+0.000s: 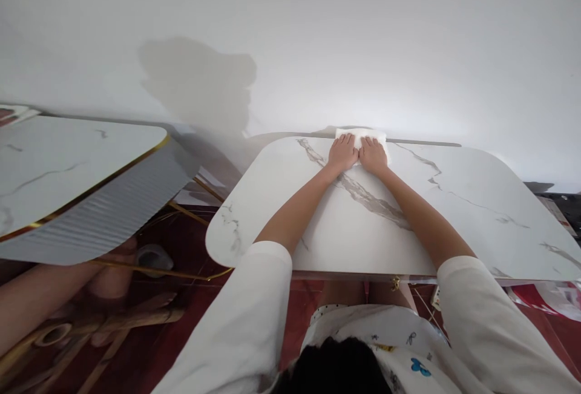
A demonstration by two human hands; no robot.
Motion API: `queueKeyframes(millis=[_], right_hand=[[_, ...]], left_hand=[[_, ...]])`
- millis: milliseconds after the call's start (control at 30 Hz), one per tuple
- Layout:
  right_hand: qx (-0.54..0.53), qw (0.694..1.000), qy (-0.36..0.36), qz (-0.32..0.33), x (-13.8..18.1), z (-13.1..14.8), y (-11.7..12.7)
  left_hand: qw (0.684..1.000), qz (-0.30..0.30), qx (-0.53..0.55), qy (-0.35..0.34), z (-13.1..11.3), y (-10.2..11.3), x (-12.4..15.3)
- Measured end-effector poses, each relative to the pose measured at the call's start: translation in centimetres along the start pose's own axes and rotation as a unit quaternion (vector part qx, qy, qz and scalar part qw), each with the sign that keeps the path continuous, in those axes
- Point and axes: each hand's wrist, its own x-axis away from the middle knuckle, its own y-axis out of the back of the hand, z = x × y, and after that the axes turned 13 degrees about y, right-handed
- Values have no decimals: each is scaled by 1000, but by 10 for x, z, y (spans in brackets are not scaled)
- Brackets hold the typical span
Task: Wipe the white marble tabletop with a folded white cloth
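Observation:
Both arms reach forward over a white marble-patterned tabletop [272, 200]. At its far edge, by the wall, lies a flat white cloth [359, 135]; whether it is fabric or paper I cannot tell. My left hand [344, 153] presses down on the left part of the cloth, fingers stretched out flat. Right beside it, my right hand [373, 155] lies flat on the right part, the thumbs almost meeting. The cloth shows beyond the fingertips and a little at the right; the palms hide the rest.
A plain white wall [363, 43] rises directly behind the tabletop. Off to the left stands a second marble-patterned table [82, 158] with a gold edge and ribbed grey side. Under it are another person's legs [49, 297] and a bamboo frame [113, 324]. The floor [299, 309] is dark red.

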Motion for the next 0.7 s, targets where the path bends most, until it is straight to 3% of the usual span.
queueKeyframes(millis=[367, 700], right_hand=[[7, 999, -13, -30, 48, 27, 5], [-10, 999, -6, -44, 73, 44, 10]], left_hand=[[998, 24, -14, -52, 0, 16, 48], [998, 35, -21, -46, -3, 25, 76]])
